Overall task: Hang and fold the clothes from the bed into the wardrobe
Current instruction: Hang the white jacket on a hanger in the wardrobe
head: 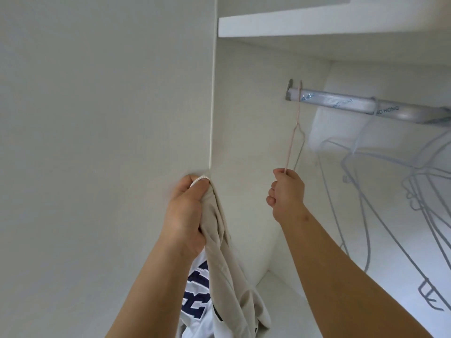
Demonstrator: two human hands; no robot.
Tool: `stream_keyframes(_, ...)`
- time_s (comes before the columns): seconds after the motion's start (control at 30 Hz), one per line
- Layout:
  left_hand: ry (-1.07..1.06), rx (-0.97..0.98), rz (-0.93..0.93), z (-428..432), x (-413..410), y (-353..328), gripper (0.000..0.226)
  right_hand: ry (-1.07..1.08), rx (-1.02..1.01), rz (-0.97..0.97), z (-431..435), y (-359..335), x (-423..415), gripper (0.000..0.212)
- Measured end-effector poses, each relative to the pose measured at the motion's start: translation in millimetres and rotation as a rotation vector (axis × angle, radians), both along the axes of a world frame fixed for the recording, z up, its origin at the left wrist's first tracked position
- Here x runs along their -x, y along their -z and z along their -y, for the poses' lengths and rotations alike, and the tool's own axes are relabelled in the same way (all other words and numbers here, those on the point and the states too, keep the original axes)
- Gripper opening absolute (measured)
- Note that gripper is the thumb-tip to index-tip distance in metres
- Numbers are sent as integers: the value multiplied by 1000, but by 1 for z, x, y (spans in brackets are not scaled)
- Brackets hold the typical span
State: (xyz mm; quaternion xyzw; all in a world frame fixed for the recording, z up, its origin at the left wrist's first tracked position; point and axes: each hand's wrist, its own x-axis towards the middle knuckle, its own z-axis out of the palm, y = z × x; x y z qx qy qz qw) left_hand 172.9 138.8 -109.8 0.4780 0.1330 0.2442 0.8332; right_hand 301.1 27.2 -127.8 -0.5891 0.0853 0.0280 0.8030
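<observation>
Left grip [188, 211] closed tight, fingers curled round the bunched top of a beige garment [219, 245], raised at the front edge of the wardrobe side panel [109, 106]. Below the fist, cloth hanging in long folds, with a white layer bearing dark blue lettering beside the left forearm. Garment wholly in that grip, well apart from any hanger.

Right grip [289, 191] also closed, thumb and fingers pinching the lower wire of a pink hanger [290, 147]. Hanger seen nearly edge-on, hook over the left end of the metal rail [341, 103], just beside the wall bracket. Further right along the same rail, bare grey wire hangers [351, 154], with their shadows on the white back wall. Above the rail, a white shelf [317, 23].
</observation>
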Motion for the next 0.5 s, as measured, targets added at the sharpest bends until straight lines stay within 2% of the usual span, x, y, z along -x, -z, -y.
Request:
stream_keyframes(0.2,49,6,-26,-4,7,2,23,29,6,52,9,-5,24,21)
stream_keyframes(0.5,116,-118,-62,-31,44,11,27,77,-8,82,-2,9,102,14)
